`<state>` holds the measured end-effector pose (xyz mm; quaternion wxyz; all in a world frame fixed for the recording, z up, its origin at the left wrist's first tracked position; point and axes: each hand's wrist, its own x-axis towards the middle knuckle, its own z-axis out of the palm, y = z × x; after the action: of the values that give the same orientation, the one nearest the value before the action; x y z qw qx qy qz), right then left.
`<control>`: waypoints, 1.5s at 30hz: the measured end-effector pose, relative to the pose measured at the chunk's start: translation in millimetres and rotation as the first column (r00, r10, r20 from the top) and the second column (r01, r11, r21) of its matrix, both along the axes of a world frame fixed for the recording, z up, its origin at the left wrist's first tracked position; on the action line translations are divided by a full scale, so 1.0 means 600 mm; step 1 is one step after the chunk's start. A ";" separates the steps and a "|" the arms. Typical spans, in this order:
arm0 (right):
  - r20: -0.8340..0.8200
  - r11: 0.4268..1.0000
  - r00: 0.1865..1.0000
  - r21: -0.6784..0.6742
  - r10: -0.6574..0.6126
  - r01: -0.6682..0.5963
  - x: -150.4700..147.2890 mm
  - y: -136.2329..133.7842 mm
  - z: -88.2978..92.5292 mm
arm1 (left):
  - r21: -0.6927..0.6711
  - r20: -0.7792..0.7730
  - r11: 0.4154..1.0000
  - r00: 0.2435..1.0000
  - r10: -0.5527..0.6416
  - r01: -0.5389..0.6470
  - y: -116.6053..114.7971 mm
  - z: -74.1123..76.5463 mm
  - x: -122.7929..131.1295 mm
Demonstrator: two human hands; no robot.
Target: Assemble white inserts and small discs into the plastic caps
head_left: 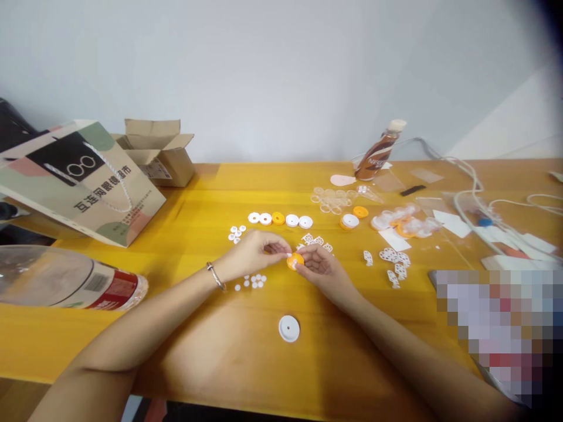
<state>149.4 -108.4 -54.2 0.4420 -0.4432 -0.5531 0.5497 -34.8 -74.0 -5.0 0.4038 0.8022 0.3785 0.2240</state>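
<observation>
My right hand (323, 268) grips a small round orange disc (295, 264) between thumb and fingers. At the disc's upper left edge, my left hand (261, 253) is closed in a pinch; a small white bit (289, 255) shows at its fingertips, its kind too small to tell. Below the hands lies a white round disc (289, 329) with a centre hole. Small white dots (255, 281) and white round pieces (236, 233) lie near my left hand. Behind the hands runs a row of white and orange discs (278, 218). White openwork pieces (313, 239) are partly hidden by my right hand.
Farther right are clear rings (336, 199), a white-topped orange disc (350, 221), bagged parts (409, 223) and more openwork pieces (398, 261). A drink bottle (376, 155) and cables (472, 176) stand behind. At left are a paper bag (109, 193), carton (173, 164) and large bottle (65, 278).
</observation>
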 end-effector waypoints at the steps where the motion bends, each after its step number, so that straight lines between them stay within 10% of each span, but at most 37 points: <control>1: -0.005 1.000 1.000 -0.004 0.004 -0.004 -0.001 -0.001 0.000 | 0.012 0.007 1.000 1.000 0.009 -0.009 -0.002 0.000 0.003; 19: -0.036 0.998 0.997 -0.001 0.066 -0.066 -0.005 -0.004 -0.015 | 0.226 -0.030 0.973 0.998 0.052 -0.044 -0.016 -0.016 0.021; 45: -0.073 0.992 0.991 -0.058 0.112 -0.116 -0.002 -0.006 0.004 | -0.050 0.141 0.993 0.983 0.114 -0.108 -0.013 -0.034 0.023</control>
<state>148.0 -111.7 -51.9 0.4149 -0.4049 -0.5446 0.6061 -21.1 -82.0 -25.4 0.4337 0.7529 0.3972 0.2953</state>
